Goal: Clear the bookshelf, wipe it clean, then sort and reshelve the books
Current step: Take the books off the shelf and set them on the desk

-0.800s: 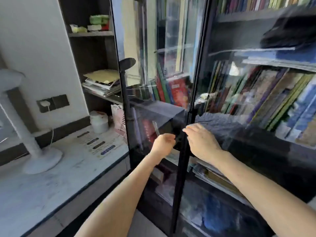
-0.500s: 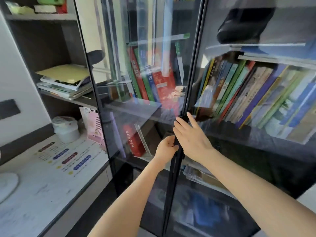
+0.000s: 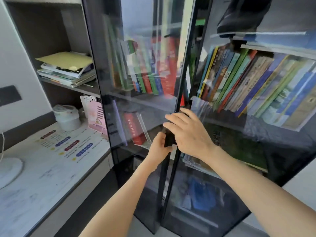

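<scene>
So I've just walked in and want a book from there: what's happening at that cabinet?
A person stands at the glass-fronted bookcase, both hands at the seam where its two doors meet. The left grip curls round the dark handle; the right grip rests with straight fingers on the edge of the right door. Books stand in rows behind the glass; nothing is cleared yet.

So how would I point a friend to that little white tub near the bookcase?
Find the tall glass-doored bookcase; a pale desk runs along its left side, under some open shelves. At the back of that desk, near the wall, stands the white tub, just left of a pink card. The tub is the only round, lidded thing there, while the card is flat and upright.
</scene>
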{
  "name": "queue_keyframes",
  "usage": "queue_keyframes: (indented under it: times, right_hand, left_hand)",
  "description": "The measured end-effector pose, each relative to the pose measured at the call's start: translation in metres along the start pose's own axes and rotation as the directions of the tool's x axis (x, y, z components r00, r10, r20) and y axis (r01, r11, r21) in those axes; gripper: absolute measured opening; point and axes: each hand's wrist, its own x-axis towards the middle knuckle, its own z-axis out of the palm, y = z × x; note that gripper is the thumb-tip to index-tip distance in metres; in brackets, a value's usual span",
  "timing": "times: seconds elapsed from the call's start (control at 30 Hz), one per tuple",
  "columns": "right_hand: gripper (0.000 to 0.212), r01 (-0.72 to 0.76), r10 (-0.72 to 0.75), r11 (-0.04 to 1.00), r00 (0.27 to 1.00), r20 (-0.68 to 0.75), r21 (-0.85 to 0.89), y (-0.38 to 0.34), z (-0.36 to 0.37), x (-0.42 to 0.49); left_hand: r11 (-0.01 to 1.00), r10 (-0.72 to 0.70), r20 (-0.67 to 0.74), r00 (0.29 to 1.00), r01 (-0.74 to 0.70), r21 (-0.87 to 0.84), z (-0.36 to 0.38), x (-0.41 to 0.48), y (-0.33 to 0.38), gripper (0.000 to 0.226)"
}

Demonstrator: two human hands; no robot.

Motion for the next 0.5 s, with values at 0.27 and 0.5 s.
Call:
queue_keyframes:
  times: [0.27, 0.5]
  right_hand:
    - [0.031, -0.506, 0.398, 0.457, 0.852, 0.341, 0.732, -0.080, -0.007, 0.005]
    - [0.023, -0.530, 0.386, 0.339, 0.832, 0.399, 0.777, -0.153, -0.001, 0.060]
  left_hand:
    - [0.985, -0.004, -0.251, 0.968, 0.046, 0.165, -0.078, -0.102, -0.028, 0.032]
    - [0.928, -0.075, -0.384, 0.920, 0.205, 0.310, -0.134, -0.132, -0.029, 0.051]
